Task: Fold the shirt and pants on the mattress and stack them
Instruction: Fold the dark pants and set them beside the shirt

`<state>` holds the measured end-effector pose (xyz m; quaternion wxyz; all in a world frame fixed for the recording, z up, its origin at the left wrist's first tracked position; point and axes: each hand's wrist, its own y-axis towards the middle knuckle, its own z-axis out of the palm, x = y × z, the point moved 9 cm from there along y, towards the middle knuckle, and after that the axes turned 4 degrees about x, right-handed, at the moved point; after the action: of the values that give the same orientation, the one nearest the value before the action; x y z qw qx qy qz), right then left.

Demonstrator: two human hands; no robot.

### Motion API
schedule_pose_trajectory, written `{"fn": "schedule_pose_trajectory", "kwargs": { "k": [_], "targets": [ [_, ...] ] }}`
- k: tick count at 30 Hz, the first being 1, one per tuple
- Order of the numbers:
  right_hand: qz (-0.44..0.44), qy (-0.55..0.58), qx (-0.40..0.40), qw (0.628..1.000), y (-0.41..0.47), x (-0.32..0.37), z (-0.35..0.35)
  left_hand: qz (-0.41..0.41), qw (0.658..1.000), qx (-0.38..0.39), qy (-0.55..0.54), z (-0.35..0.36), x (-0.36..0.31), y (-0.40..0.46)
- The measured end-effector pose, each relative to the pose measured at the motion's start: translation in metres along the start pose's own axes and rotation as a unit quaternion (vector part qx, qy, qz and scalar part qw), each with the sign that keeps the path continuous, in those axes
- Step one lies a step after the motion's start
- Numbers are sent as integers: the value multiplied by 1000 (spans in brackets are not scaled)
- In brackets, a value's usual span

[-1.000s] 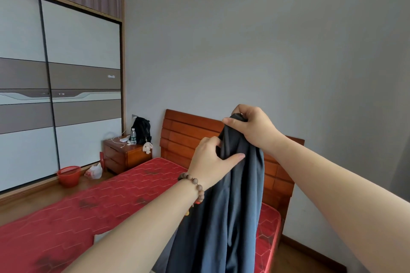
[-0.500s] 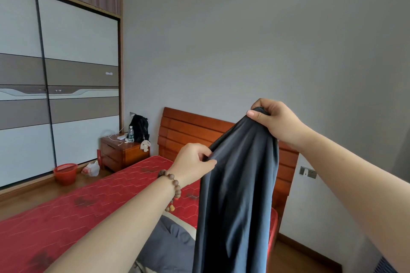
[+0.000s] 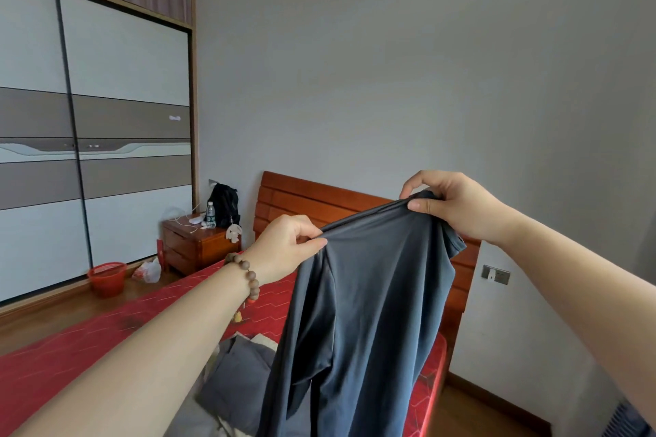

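1. The left hand [image 3: 284, 248] pinches one end of the dark shirt's [image 3: 365, 312] top edge.
2. The right hand [image 3: 451, 206] pinches the other end.
3. The shirt hangs above the red mattress [image 3: 71, 358], grey pants [image 3: 238, 376] crumpled below.

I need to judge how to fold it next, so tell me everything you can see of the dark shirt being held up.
The dark blue-grey shirt looks like thin, smooth knit. It hangs unfolded in the air above the red mattress, its top edge stretched between the left hand, which pinches one end, and the higher right hand, which grips the other. A long sleeve droops on the left; the hem runs out of view.
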<state>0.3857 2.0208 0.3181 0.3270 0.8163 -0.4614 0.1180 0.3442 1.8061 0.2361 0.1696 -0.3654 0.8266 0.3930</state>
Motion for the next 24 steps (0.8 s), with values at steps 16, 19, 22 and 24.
{"fn": "schedule_pose_trajectory", "kwargs": {
  "k": [16,19,22,24],
  "targets": [
    [25,-34,-152,988,22,-4,45,-65,997,51,9,2,31,-32],
    [-11,-75,-135,988,26,5,70,-101,995,-17,0,-19,54,-45],
    [-78,-119,-190,971,33,35,65,-97,993,-55,-36,-41,57,-55],
    [-128,-182,-202,954,39,61,68,-88,995,-51,-24,-43,56,-61]
  ]
}}
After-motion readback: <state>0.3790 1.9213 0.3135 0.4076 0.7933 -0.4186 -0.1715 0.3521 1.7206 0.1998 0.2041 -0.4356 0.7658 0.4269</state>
